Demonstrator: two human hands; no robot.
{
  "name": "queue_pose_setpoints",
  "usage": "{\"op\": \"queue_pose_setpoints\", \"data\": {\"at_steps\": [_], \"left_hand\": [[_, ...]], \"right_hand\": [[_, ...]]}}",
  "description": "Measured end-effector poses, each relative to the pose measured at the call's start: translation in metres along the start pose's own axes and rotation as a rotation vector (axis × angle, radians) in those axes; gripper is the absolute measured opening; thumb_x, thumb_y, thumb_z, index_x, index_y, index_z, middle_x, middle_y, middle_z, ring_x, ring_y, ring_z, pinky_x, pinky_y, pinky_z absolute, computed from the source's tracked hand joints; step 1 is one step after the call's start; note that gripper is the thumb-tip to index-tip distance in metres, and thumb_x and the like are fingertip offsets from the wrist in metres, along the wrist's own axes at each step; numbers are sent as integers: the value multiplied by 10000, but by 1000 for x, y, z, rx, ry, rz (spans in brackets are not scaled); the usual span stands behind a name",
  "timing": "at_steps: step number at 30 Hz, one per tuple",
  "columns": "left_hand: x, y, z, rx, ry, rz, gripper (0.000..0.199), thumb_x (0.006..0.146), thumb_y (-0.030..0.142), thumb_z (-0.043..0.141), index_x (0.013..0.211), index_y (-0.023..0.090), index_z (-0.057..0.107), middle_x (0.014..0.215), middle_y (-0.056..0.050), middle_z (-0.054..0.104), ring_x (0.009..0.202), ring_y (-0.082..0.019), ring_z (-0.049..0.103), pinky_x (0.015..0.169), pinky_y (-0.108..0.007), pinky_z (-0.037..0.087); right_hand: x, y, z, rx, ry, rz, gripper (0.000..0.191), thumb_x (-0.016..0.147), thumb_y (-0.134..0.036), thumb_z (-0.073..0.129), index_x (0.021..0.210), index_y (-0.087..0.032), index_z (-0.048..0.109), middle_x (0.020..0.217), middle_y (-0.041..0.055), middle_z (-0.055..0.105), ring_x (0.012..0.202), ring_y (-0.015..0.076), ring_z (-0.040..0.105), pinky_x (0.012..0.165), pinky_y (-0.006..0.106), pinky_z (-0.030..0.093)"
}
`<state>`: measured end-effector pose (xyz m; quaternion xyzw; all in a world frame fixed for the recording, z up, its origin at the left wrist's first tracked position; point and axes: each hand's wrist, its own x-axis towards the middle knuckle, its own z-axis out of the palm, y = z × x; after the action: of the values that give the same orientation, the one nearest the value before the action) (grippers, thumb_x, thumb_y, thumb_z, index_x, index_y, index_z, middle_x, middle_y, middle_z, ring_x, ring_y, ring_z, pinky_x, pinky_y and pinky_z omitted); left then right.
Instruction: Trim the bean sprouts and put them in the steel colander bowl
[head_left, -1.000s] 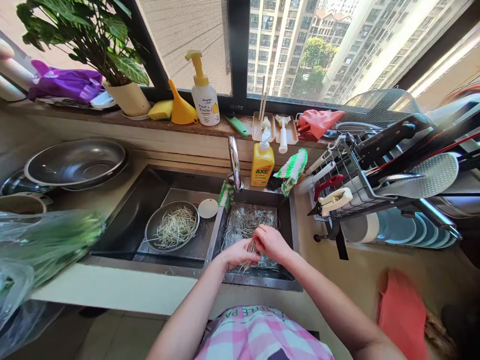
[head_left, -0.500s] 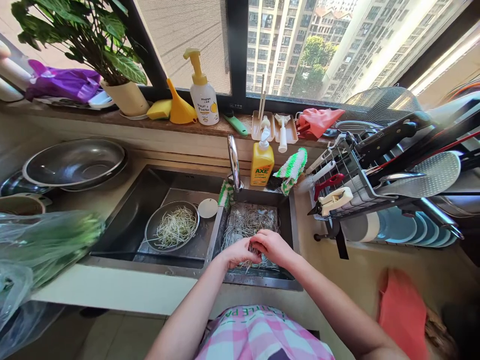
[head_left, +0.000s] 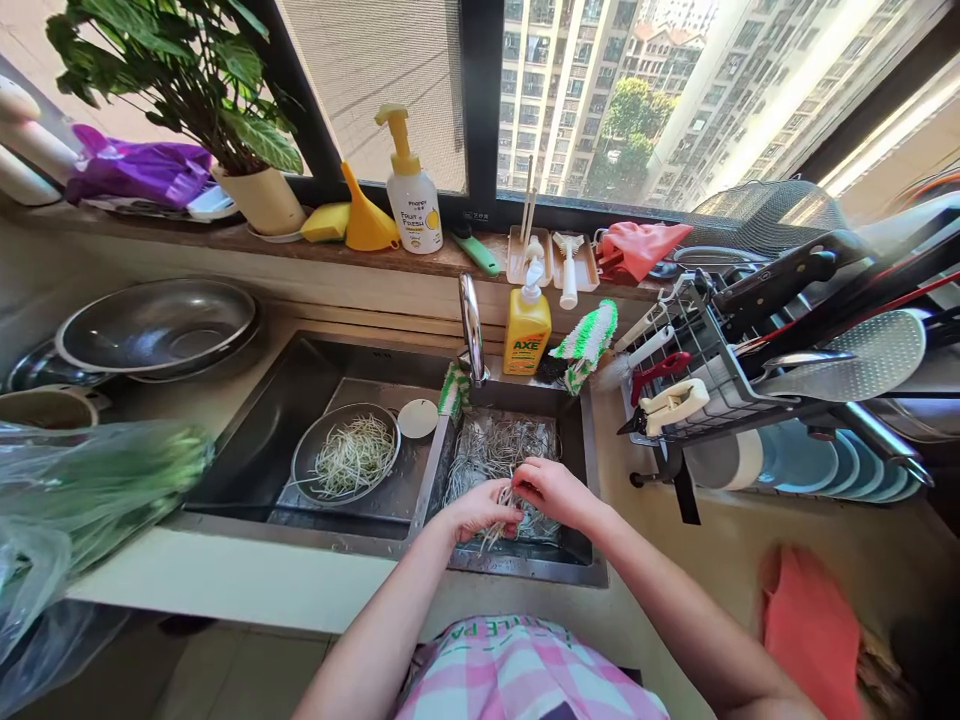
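Observation:
Over the small right basin (head_left: 585, 450) of the sink, my left hand (head_left: 480, 508) is closed on a small bunch of thin pale stems (head_left: 491, 537), whose ends hang below the fingers. My right hand (head_left: 555, 490) meets it, thumb and fingertips pinched at the top of the same bunch. Below both hands, more thin root-like strands (head_left: 499, 440) lie tangled in the basin, partly hidden by the hands. In the larger left basin (head_left: 262, 400), a round metal bowl (head_left: 298, 470) holds a heap of pale, cleaner-looking stems (head_left: 354, 452).
A faucet (head_left: 471, 330) rises behind the divider, where a green-white cloth (head_left: 452, 392) hangs. Beside the bowl lies a white round dish (head_left: 418, 419). A yellow AXE bottle (head_left: 526, 330) stands behind; a dish rack (head_left: 720, 360) is right, bagged greens (head_left: 142, 480) left.
My fingers have shifted slightly, and more of the stem bunch shows below my left hand. The whole view has moved a little; the bowl and basins look unchanged.

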<state>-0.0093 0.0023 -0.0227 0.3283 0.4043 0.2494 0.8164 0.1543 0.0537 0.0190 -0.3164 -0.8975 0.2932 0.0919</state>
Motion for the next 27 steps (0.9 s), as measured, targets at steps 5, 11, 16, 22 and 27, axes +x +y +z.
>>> {"op": "queue_pose_setpoints", "data": {"at_steps": [5,11,16,22,27], "left_hand": [[1,0,3,31,17,-20,304,572,235,695,799,147,513,600,52,512,482,-79,488,545,-263,406],[-5,1,3,-64,-34,8,333,622,221,681,913,139,541,656,31,535,530,-78,519,589,-253,413],[-18,6,0,-251,-83,78,577,611,128,697,1148,187,494,766,15,526,654,-74,540,706,-255,412],[-25,6,-3,-401,-121,178,583,675,149,657,1217,207,449,762,12,507,622,-62,514,745,-303,421],[-21,5,-4,-398,-111,205,655,694,182,649,1284,228,368,748,12,524,634,-70,522,759,-306,416]], "right_hand": [[1,-3,6,-37,-26,5,59,724,-129,536,694,-172,565,676,1,536,617,108,477,551,200,324],[6,0,9,379,320,214,79,701,-132,490,635,-176,496,608,-27,475,559,92,425,522,196,316],[-6,31,12,767,512,470,185,804,-350,428,827,-193,522,645,-18,517,525,102,463,521,221,376],[-34,50,54,365,252,570,140,734,-273,534,795,-194,632,830,63,624,773,181,559,708,301,418],[-29,17,55,734,357,468,239,798,-385,480,822,-183,605,701,12,599,608,134,539,571,246,435]]}}
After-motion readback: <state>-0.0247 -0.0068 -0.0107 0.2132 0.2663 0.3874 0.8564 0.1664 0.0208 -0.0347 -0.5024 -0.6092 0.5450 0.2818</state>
